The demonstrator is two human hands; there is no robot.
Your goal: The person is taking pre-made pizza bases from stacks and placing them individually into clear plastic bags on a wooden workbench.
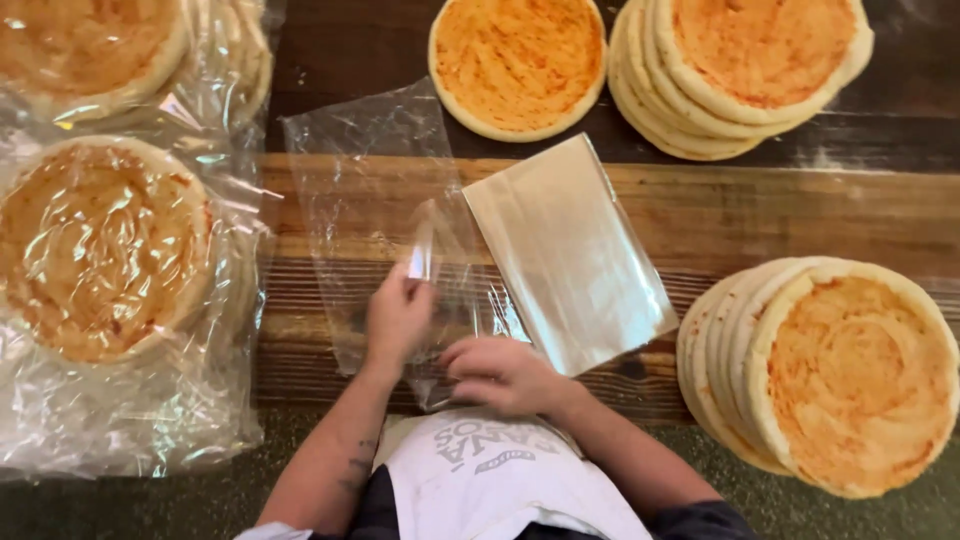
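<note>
Now | left hand (397, 318), right hand (497, 372): pinching crinkly clear bag (370, 190) | round sauced crusts (518, 62)

Two hands (398, 318) (497, 372), one loose clear bag (370, 190), one flat pile of bags (570, 250), one single sauced base (517, 62) far off, two open stacks (745, 70) (830, 375) right — and two bagged stacks (100, 250) (90, 45) left.
</note>
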